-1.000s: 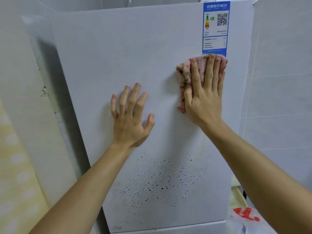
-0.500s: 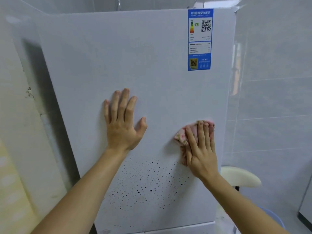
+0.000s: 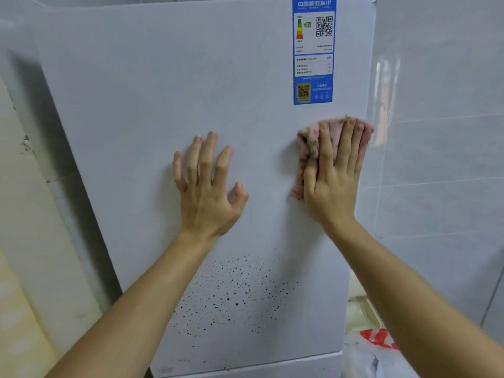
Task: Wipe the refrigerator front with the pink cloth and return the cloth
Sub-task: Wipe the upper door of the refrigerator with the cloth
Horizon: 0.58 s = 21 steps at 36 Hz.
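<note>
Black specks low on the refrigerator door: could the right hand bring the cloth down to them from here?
Probably yes. The right hand presses the pink cloth on the door above the specks, bare door lies between, and the left hand rests to the side of that path.

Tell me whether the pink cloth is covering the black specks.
No, the right hand presses the pink cloth just below the blue energy label, above the black specks.
</note>
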Tool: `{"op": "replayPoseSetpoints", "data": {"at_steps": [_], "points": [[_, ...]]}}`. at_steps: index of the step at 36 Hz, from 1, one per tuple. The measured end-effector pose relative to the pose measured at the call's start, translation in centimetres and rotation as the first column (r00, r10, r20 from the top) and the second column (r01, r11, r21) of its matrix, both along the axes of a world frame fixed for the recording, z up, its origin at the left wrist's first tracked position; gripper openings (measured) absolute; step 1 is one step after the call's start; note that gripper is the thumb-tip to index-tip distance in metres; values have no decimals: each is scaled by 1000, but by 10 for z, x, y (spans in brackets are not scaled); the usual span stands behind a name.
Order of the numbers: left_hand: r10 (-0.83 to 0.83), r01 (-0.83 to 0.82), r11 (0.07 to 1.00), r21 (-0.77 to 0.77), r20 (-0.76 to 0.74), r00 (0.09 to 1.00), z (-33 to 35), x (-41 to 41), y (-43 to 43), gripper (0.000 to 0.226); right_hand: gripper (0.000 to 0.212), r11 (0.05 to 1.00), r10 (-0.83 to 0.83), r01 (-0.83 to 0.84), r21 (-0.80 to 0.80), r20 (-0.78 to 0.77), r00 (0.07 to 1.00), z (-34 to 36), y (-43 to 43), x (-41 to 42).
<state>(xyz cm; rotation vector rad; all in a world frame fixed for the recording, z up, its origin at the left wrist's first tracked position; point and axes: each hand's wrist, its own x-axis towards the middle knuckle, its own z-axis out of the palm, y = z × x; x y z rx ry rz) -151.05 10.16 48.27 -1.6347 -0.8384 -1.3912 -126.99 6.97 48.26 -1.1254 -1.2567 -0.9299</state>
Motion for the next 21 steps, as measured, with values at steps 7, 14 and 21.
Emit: {"op": "replayPoseSetpoints", "data": {"at_steps": [7, 14, 21], "points": [[-18, 19, 999, -28, 21, 1000, -4, 18, 2, 64, 55, 981, 25, -32, -191, -42, 999, -129, -19, 16], [3, -3, 1000, -13, 26, 1000, -3, 18, 2, 63, 56, 982, 55, -55, -180, -4, 998, -102, -14, 24], [9, -9, 1000, -13, -12, 1000, -2, 10, 1, 65, 53, 999, -1, 2, 37, -16, 1000, 40, 10, 17]]}}
